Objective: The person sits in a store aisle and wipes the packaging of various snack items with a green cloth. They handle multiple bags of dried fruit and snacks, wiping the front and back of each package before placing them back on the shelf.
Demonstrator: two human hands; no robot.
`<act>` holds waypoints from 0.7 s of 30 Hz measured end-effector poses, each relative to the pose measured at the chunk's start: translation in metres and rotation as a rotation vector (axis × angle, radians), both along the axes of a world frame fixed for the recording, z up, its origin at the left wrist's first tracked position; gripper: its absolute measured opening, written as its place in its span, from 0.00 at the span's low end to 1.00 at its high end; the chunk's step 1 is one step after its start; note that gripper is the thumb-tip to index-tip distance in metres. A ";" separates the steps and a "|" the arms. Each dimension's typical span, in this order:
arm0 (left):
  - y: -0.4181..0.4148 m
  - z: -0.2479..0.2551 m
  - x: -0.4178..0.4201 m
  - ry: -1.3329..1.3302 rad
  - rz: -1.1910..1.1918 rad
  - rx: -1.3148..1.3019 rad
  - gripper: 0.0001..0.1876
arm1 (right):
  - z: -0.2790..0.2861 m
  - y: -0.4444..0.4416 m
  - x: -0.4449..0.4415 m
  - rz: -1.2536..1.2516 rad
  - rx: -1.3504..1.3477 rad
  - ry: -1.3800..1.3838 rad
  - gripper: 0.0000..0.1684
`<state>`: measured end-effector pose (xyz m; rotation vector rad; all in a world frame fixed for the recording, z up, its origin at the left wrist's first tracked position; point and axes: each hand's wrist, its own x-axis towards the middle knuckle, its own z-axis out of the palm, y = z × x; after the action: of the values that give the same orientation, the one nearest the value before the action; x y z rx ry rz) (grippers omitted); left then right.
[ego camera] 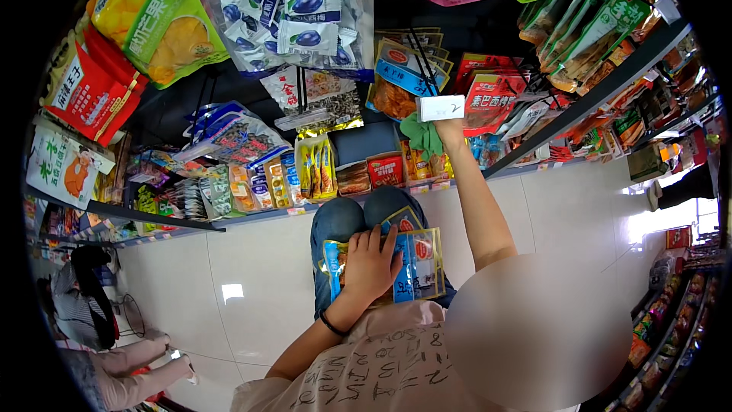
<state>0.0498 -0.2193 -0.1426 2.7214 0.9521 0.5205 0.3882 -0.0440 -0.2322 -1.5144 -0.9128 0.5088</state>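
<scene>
On my thighs lie several clear-and-blue snack packets (422,266), and my left hand (370,257) presses down on them with its fingers spread. A dark band circles that wrist. My right arm reaches forward to the shelf, where my right hand (450,130) holds a crumpled green cloth (423,136). A white price tag (440,108) on a hook end hides part of this hand. Just beyond it hang matching blue-labelled packets (406,71), with red snack packets (488,97) to their right.
A low shelf front (320,206) with boxes of small snacks runs ahead of my knees. Large hanging bags, including one of wrapped prunes (297,23), crowd the top. Black shelf dividers (589,97) stand at both sides. Another person's legs (131,366) show at lower left on the tiled floor.
</scene>
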 end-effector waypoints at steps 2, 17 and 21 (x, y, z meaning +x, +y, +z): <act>0.000 -0.002 0.001 -0.007 0.000 -0.001 0.27 | -0.002 -0.001 0.000 -0.011 -0.004 -0.006 0.16; 0.001 -0.004 -0.003 0.005 0.001 0.000 0.28 | 0.097 -0.132 -0.032 0.143 -0.092 0.444 0.10; 0.000 -0.002 -0.001 0.013 0.002 -0.007 0.28 | 0.098 -0.175 -0.016 0.096 -0.184 0.230 0.10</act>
<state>0.0483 -0.2198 -0.1446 2.7206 0.9575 0.4997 0.3721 -0.2186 -0.1338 -1.5433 -0.7772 0.8386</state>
